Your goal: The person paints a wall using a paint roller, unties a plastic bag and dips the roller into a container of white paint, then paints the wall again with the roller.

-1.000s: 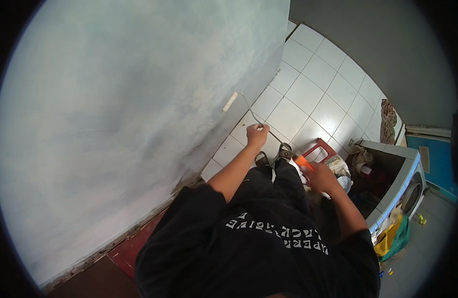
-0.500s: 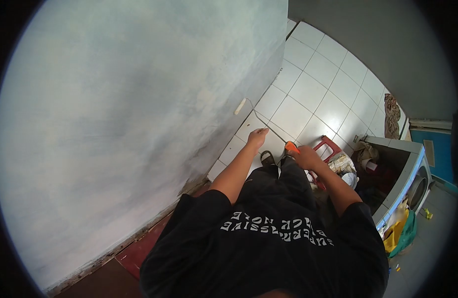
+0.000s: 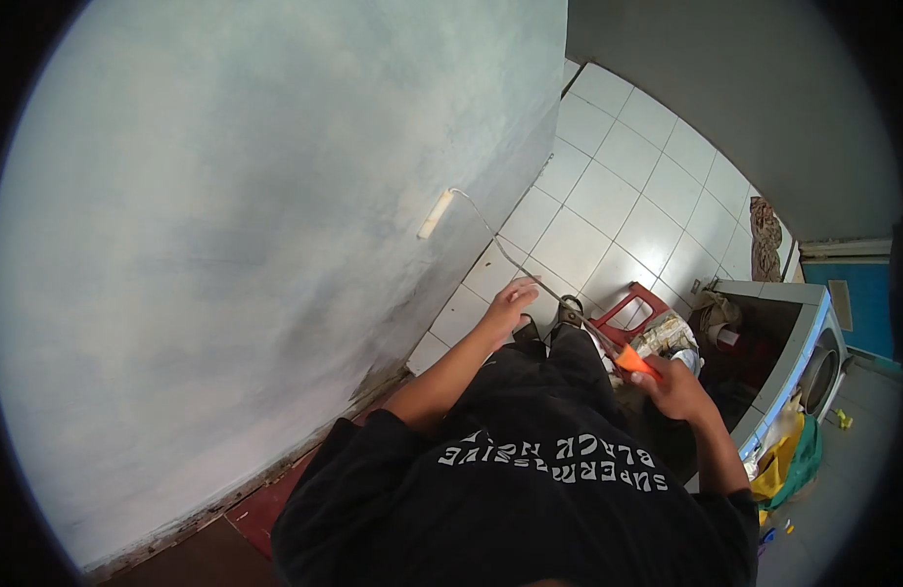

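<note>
A paint roller (image 3: 435, 214) with a cream sleeve is at the grey-white wall (image 3: 226, 245), low near the floor. Its long thin metal rod runs down to an orange handle (image 3: 635, 363). My right hand (image 3: 674, 387) is wrapped round that handle. Beside the middle of the rod is my left hand (image 3: 511, 307), its fingers partly spread and nothing seen gripped in them. Whether its fingertips touch the rod cannot be made out.
A red plastic stool (image 3: 634, 305) stands by my feet on the white tiled floor (image 3: 598, 196). To the right are a tiled counter (image 3: 794, 342), a round machine door (image 3: 820, 380) and yellow and green cloths (image 3: 802, 462).
The roller first shifted right and down, then left, and now shows farther left on the wall. My right hand has moved down and right with the handle; my left hand is lower, its fingers more apart.
</note>
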